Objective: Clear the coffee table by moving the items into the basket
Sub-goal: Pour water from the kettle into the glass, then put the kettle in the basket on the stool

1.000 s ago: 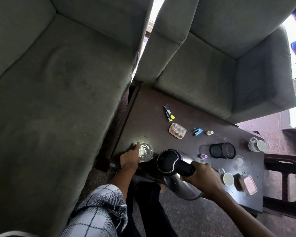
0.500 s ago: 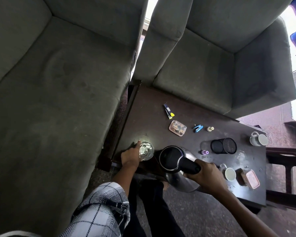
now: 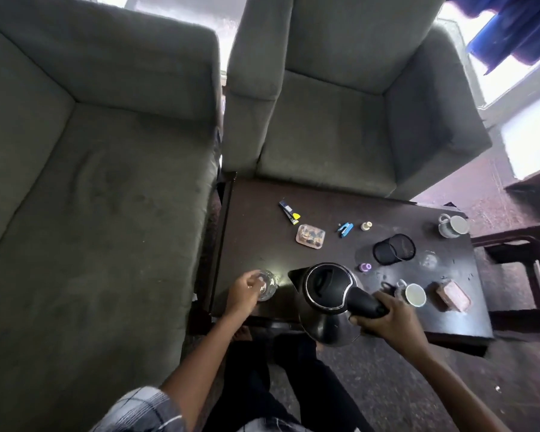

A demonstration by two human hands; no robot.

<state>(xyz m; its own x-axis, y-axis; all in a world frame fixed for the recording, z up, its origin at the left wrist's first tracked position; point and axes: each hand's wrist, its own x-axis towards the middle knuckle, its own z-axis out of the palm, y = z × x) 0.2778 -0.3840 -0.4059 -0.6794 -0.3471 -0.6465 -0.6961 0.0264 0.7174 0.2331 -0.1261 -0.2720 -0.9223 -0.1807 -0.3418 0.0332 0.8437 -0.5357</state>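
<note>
My right hand (image 3: 387,319) grips the black handle of a steel electric kettle (image 3: 325,304), held over the near edge of the dark coffee table (image 3: 253,241). My left hand (image 3: 243,291) is closed around a clear drinking glass (image 3: 268,283) standing near the table's front left corner. Further back lie a blue-and-yellow pen set (image 3: 290,211), a small clear box of bits (image 3: 310,236), a blue stapler (image 3: 345,229) and a tiny bottle (image 3: 367,226). No basket is in view.
On the table's right half are a black mesh cup on its side (image 3: 394,248), a purple cap (image 3: 365,267), two mugs (image 3: 413,294) (image 3: 454,226), another glass (image 3: 429,260) and a pink-lidded box (image 3: 452,296). Grey sofas (image 3: 91,198) flank the table; a dark stool (image 3: 524,269) stands right.
The camera has tilted up and back. The kettle has lifted a little and turned with its spout toward the glass. My left hand still holds the glass in the same spot.
</note>
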